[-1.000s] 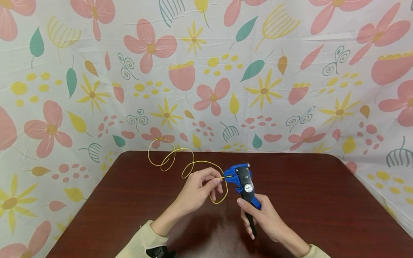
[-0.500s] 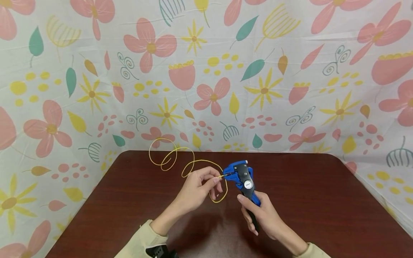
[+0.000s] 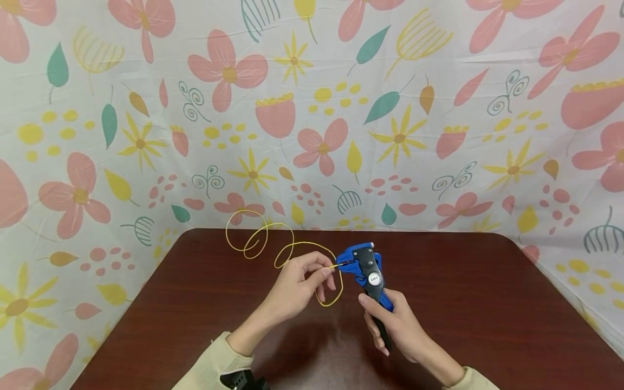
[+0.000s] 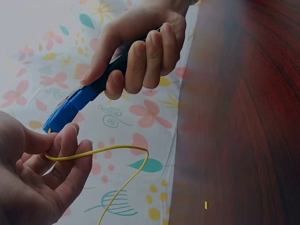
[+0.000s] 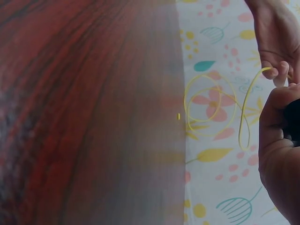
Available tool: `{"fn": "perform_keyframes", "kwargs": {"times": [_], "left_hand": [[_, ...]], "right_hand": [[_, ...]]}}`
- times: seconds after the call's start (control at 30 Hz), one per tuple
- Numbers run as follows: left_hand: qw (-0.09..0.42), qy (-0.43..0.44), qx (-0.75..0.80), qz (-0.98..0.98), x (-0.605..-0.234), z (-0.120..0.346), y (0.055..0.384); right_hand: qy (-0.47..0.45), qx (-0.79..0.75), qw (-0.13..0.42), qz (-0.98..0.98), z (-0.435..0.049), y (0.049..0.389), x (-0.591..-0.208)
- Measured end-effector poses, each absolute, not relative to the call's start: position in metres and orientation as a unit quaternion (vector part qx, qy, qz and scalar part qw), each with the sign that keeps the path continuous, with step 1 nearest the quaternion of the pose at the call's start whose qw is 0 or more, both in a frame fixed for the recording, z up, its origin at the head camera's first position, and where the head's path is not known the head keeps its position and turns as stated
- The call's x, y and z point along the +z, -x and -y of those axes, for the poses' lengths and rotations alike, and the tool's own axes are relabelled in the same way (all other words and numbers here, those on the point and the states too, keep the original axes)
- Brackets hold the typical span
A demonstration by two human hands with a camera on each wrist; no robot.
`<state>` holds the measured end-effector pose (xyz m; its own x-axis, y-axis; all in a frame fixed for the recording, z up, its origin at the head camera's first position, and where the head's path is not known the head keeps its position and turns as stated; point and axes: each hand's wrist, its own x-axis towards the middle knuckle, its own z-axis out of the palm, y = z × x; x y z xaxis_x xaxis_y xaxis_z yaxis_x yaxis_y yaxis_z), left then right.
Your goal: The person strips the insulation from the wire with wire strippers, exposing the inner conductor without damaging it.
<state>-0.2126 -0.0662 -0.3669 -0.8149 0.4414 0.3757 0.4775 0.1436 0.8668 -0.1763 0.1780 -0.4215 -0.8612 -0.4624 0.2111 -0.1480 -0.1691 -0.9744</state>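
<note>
Since a second ago the wire stripper (image 3: pixel 372 271) has tipped slightly, its head a little farther left, and yellow no longer shows across its mouth; the left hand (image 3: pixel 299 284) has hardly moved. The tool is held upright near the middle of the table (image 3: pixel 463 303), mouth facing left. The yellow wire (image 4: pixel 112 147) runs to that mouth; whether the blades bite it cannot be told. Thumb and fingers of the left hand pinch the wire just beside the mouth, while the right hand (image 3: pixel 400 327) has its fingers curled round the handles. The step in hand seems to be stripping the wire's end; the next move would call for a steady pinch and a firm squeeze. Loose loops trail to the far left, before the patterned cloth (image 3: pixel 419 179). A small yellow piece (image 4: pixel 206 205) lies on the table.
</note>
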Motion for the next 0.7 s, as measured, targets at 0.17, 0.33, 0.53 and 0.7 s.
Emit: {"fn": "perform_keyframes", "kwargs": {"times": [0.17, 0.33, 0.53, 0.7], "left_hand": [[0.016, 0.303, -0.577, 0.758, -0.3663, 0.0661, 0.2122], [0.016, 0.302, -0.575, 0.76, -0.3664, 0.0657, 0.2121], [0.018, 0.306, -0.57, 0.762, -0.3662, 0.0658, 0.2122], [0.017, 0.303, -0.571, 0.763, -0.3657, 0.067, 0.2128]], "right_hand": [[0.239, -0.728, 0.111, -0.633, -0.1784, 0.1759, -0.4215], [0.239, -0.729, 0.113, -0.631, -0.1789, 0.1757, -0.4221], [0.236, -0.729, 0.114, -0.633, -0.1798, 0.1755, -0.4224], [0.238, -0.732, 0.109, -0.628, -0.1819, 0.1763, -0.4227]]}}
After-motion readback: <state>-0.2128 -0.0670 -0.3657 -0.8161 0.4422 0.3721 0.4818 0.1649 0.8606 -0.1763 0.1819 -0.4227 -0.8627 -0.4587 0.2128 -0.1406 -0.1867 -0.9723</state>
